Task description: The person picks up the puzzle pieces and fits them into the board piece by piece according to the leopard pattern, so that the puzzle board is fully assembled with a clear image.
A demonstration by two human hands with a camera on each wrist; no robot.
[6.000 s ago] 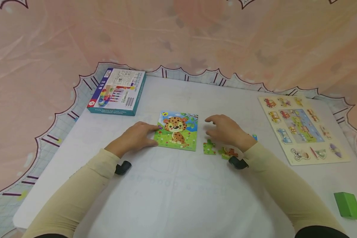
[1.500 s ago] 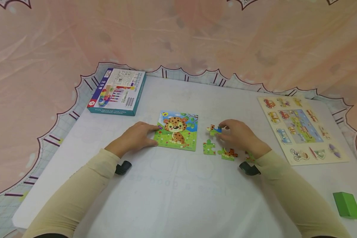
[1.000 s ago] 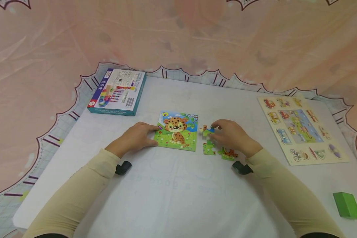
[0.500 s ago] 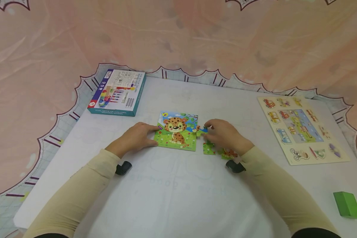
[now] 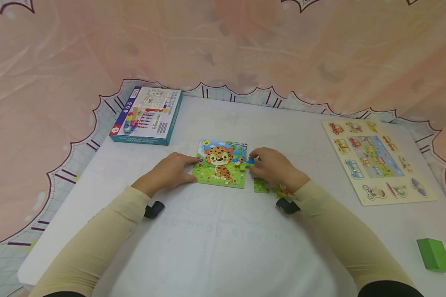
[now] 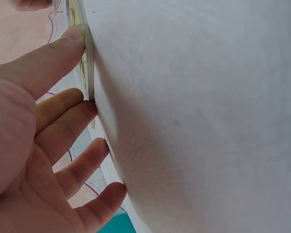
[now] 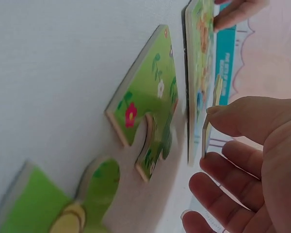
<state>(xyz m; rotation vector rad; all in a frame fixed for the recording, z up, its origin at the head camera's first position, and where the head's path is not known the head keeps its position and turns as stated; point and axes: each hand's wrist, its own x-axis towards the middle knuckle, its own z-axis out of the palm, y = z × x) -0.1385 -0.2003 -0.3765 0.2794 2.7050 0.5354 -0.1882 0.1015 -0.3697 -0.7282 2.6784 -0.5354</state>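
A square puzzle board (image 5: 216, 175) with a spotted cub on green grass lies mid-table. My left hand (image 5: 169, 170) touches its left edge with thumb and index fingertips; the left wrist view shows the thumb (image 6: 48, 63) against the board's side, other fingers extended. My right hand (image 5: 275, 168) pinches a blue-and-green puzzle piece (image 5: 248, 163) between thumb and fingers, over the board's right edge. In the right wrist view this thin piece (image 7: 206, 133) appears edge-on, slightly apart from the board. Two loose pieces, one green with flowers (image 5: 261, 186), one partly hidden (image 5: 284, 191), lie below my right hand.
A teal-sided box (image 5: 146, 115) lies at the back left. A cream vehicle puzzle board (image 5: 379, 194) lies to the right. Near the right front is a green block (image 5: 435, 255). A scalloped cloth edge (image 5: 241, 93) runs behind the white tabletop (image 5: 208, 247).
My right hand picked up the puzzle piece and carried it left from beside the board to over its right edge. My left hand has stayed at the board's left edge.
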